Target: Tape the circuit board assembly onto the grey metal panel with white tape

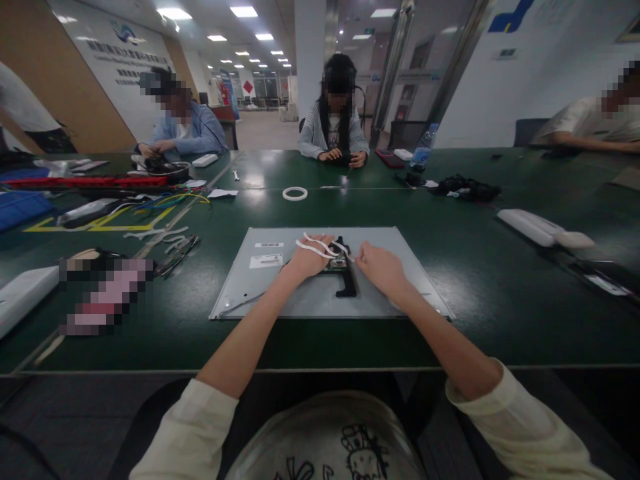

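A flat grey panel with paper labels lies on the table in front of me. On its middle rests a black bracket beside a small circuit board. My left hand is palm down over the bracket's left side, its fingertips largely hidden. Thin wavy white strips lie across the back of that hand and run towards the right. My right hand, just right of the bracket, has its fingers curled in a pinch at the right end of a strip.
A white tape ring lies beyond the panel. Glasses, loose white strips and cables are on the left. A white device sits on the right, a water bottle farther back. Other people sit around the table.
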`<state>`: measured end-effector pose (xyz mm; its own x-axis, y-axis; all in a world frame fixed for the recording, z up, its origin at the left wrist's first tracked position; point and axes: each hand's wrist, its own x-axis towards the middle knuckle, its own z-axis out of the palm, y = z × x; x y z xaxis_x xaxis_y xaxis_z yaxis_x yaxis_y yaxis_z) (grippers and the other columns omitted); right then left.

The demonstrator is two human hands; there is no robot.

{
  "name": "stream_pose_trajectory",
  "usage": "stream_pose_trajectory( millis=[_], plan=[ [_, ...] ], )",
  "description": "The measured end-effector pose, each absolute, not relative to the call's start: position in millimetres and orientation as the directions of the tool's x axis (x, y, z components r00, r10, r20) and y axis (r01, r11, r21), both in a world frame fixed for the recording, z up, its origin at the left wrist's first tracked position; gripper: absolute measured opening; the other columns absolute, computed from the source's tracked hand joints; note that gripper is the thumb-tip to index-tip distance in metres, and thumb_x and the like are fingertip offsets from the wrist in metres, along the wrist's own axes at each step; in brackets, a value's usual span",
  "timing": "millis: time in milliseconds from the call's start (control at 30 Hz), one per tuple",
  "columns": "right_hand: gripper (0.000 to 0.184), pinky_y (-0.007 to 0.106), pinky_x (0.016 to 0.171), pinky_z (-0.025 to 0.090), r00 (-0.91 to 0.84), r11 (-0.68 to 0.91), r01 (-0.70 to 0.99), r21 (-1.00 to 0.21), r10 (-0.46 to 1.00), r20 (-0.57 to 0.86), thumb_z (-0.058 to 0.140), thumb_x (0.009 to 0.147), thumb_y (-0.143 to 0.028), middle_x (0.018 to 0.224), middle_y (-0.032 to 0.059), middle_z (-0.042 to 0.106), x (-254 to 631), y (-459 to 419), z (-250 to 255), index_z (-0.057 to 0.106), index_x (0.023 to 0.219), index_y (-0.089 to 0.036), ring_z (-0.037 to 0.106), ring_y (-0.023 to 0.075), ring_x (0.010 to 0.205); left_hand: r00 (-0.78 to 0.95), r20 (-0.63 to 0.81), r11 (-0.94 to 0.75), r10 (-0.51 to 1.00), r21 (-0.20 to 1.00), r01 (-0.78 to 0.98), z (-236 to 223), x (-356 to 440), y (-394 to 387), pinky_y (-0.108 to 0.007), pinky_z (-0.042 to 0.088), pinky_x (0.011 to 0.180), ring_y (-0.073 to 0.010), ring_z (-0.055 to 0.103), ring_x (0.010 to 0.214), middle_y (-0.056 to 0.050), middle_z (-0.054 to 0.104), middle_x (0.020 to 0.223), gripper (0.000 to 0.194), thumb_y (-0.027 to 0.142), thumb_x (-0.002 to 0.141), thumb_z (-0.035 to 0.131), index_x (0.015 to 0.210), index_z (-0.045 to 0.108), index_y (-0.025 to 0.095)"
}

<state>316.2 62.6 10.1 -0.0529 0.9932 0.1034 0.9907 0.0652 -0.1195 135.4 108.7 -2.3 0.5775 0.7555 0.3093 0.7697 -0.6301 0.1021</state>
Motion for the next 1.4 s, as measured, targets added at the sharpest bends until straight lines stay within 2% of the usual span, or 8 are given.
stream_pose_trajectory(
  millis=[100, 200, 400, 600, 900, 1033, 1233, 1400],
  plan=[
    [0.011, 0.024, 0.062, 0.037, -0.078, 0.174, 0.894, -0.414, 0.968, 0.240, 0.051, 0.082, -0.027, 0.073, 0.0038, 0.062, 319.6, 63.5, 12.7, 0.053, 0.089, -0.018, 0.058, 0.0165, 0.071, 0.551, 0.408, -0.629, 0.728, 0.079, 0.773, 2.6, 136.0, 101.0, -0.037, 0.036, 0.097, -0.0242, 0.050, 0.115, -0.014, 0.055, 0.123, 0.038, 0.026, 0.089, 0.043, 0.125, 0.045, 0.013],
    [0.017, 0.021, 0.058, 0.039, -0.074, 0.291, 0.644, -0.708, 0.944, 0.322, 0.047, 0.084, -0.035, 0.067, 0.0001, 0.058, 315.5, 62.7, 16.4, 0.052, 0.084, -0.018, 0.054, 0.0106, 0.058, 0.497, 0.507, -0.608, 0.704, 0.068, 0.791, 10.4, 137.1, 91.0, -0.039, 0.034, 0.100, -0.0244, 0.048, 0.117, -0.014, 0.053, 0.126, 0.038, 0.020, 0.089, 0.040, 0.126, 0.045, 0.012],
    [0.040, 0.019, 0.044, 0.035, -0.145, 0.231, 0.301, -0.925, 0.970, 0.195, 0.039, 0.085, -0.053, 0.060, -0.0009, 0.054, 299.3, 53.4, 17.1, 0.054, 0.078, -0.017, 0.049, 0.0073, 0.046, 0.362, 0.619, -0.535, 0.697, 0.113, 0.837, 18.5, 137.2, 80.1, -0.043, 0.032, 0.100, -0.0259, 0.046, 0.118, -0.016, 0.053, 0.125, 0.039, 0.016, 0.088, 0.037, 0.125, 0.045, 0.012],
    [0.050, 0.018, 0.041, 0.034, -0.254, 0.195, 0.243, -0.950, 0.958, 0.132, 0.040, 0.082, -0.060, 0.057, 0.0010, 0.055, 287.3, 44.2, 14.7, 0.056, 0.071, -0.015, 0.048, 0.0068, 0.042, 0.310, 0.626, -0.463, 0.716, 0.093, 0.882, 21.8, 136.6, 73.8, -0.047, 0.025, 0.104, -0.0289, 0.041, 0.123, -0.016, 0.051, 0.128, 0.040, 0.020, 0.087, 0.040, 0.126, 0.045, 0.012],
    [0.035, 0.020, 0.048, 0.037, -0.263, 0.267, 0.251, -0.931, 0.944, 0.199, 0.053, 0.079, -0.048, 0.057, -0.0013, 0.055, 290.5, 43.1, 19.9, 0.057, 0.068, -0.016, 0.047, 0.0063, 0.044, 0.285, 0.623, -0.439, 0.728, 0.105, 0.892, 18.5, 137.8, 74.7, -0.049, 0.023, 0.105, -0.0296, 0.040, 0.124, -0.015, 0.050, 0.129, 0.040, 0.021, 0.087, 0.041, 0.126, 0.046, 0.014],
    [0.032, 0.020, 0.048, 0.034, -0.264, 0.263, 0.305, -0.915, 0.947, 0.185, 0.052, 0.080, -0.046, 0.054, -0.0029, 0.051, 301.2, 44.1, 28.4, 0.057, 0.070, -0.016, 0.045, 0.0068, 0.047, 0.188, 0.636, -0.452, 0.749, 0.282, 0.847, 19.8, 123.6, 89.2, -0.044, 0.033, 0.100, -0.0256, 0.048, 0.116, -0.013, 0.056, 0.122, 0.038, 0.015, 0.087, 0.039, 0.124, 0.048, 0.015],
    [0.033, 0.019, 0.051, 0.032, -0.332, 0.176, 0.519, -0.837, 0.943, -0.008, 0.047, 0.082, -0.044, 0.055, -0.0028, 0.050, 330.2, 49.3, 35.2, 0.055, 0.069, -0.016, 0.046, 0.0077, 0.053, 0.114, 0.543, -0.490, 0.832, 0.624, 0.609, 29.2, 107.4, 89.1, -0.029, 0.048, 0.081, -0.0159, 0.063, 0.088, -0.005, 0.066, 0.094, 0.031, 0.019, 0.092, 0.031, 0.117, 0.048, 0.018],
    [0.031, 0.021, 0.056, 0.033, -0.402, 0.214, 0.677, -0.705, 0.909, -0.111, 0.045, 0.083, -0.039, 0.055, -0.0019, 0.054, 346.2, 52.8, 31.5, 0.055, 0.065, -0.016, 0.047, 0.0088, 0.053, 0.364, 0.464, -0.568, 0.807, 0.447, 0.691, 29.1, 122.5, 28.4, -0.033, 0.048, 0.083, -0.0202, 0.060, 0.096, -0.007, 0.064, 0.105, 0.025, 0.024, 0.091, 0.036, 0.106, 0.055, 0.018]
  ],
)
